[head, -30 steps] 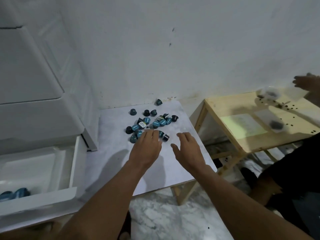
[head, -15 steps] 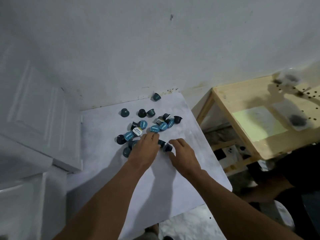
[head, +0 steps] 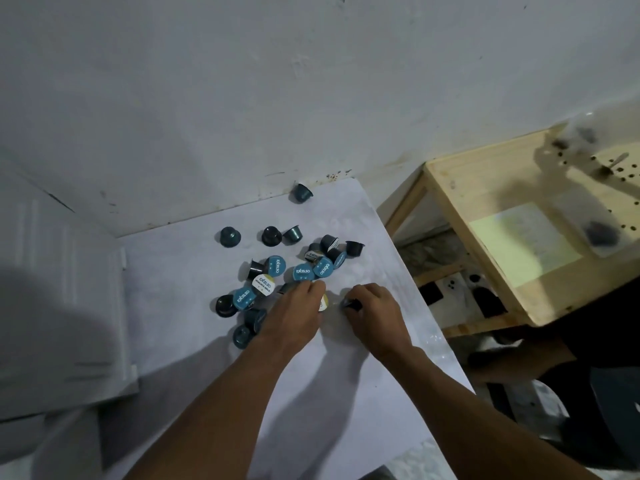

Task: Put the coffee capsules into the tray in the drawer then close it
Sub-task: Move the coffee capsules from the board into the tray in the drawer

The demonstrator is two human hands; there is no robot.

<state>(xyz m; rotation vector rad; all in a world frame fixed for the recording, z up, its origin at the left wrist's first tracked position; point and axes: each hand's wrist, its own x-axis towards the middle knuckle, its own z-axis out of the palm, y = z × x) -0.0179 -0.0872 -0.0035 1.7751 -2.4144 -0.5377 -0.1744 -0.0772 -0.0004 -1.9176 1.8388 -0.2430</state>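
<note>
Our left hand [head: 294, 315] curled round a yellow-lidded capsule [head: 323, 303] on the white tabletop [head: 173, 289]. Just beside it, our right hand [head: 377, 315] pinched a small dark capsule [head: 351, 304] at its fingertips. Half a second earlier both hands had only reached, fingers straighter. Beyond lay the scattered blue and black coffee capsules [head: 301, 271], with one teal capsule [head: 302, 192] alone by the grey wall [head: 311, 81].

Both arms extended, left hand [head: 294, 317] palm down, curled, right hand [head: 375, 313] pinching dark capsule [head: 351, 304]
</note>
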